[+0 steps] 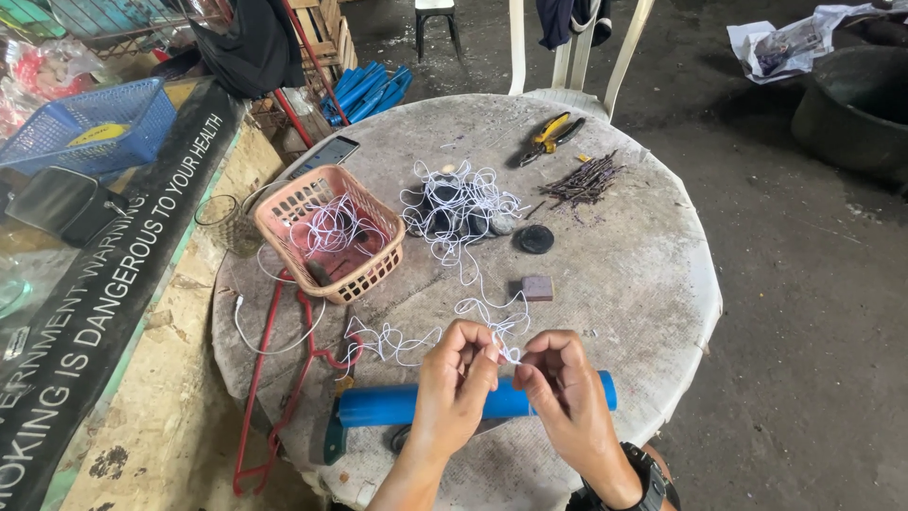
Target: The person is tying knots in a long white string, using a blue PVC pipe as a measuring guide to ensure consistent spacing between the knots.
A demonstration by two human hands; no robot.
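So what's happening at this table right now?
A person is working a thin white string with both bare hands. The left hand and right hand pinch it between fingertips just above a blue tube lying at the near edge of the round table. The string trails back to a tangled pile mid-table. A pink basket holding more string, pliers and a bundle of sticks lie untouched.

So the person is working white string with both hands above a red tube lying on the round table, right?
Not quite. Both hands, left hand and right hand, do pinch the white string over the round table, but the tube beneath them is blue, not red. The head view shows it.
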